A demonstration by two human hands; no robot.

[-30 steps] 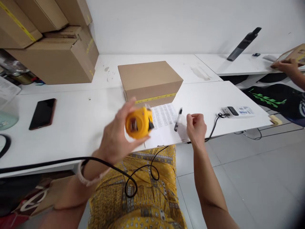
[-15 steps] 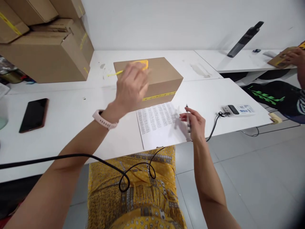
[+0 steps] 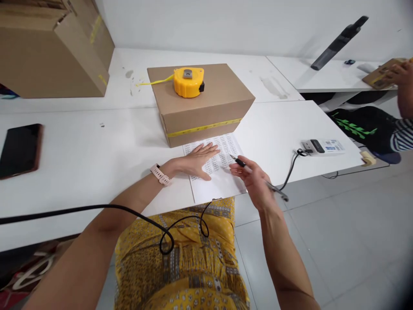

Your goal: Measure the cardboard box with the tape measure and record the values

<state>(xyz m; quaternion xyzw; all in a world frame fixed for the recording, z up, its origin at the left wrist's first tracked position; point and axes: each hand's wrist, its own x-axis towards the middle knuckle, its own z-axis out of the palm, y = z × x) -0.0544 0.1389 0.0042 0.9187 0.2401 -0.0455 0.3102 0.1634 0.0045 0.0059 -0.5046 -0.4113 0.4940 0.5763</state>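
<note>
My left hand [image 3: 199,162] lies flat with fingers spread on a printed sheet of paper [image 3: 209,189]. In my right hand [image 3: 253,178] is a pen [image 3: 240,162], its tip pointing left over the sheet's right part; whether the tip touches the paper I cannot tell. Just behind the sheet stands a closed cardboard box [image 3: 203,110] with yellow tape along its front. A yellow tape measure [image 3: 189,82] rests on top of the box, a short length of its blade sticking out past the left edge.
Larger cardboard boxes [image 3: 48,56] stand at the back left, a phone [image 3: 21,150] at the left. A white power bank [image 3: 324,146] with a black cable sits on the right. Beyond are a dark bottle-shaped object [image 3: 338,43] and another person's hand [image 3: 400,73] on a small box.
My left hand has left the tape measure on the box and come down onto the paper. The pen in my right hand has swung from upright to slanting left over the sheet.
</note>
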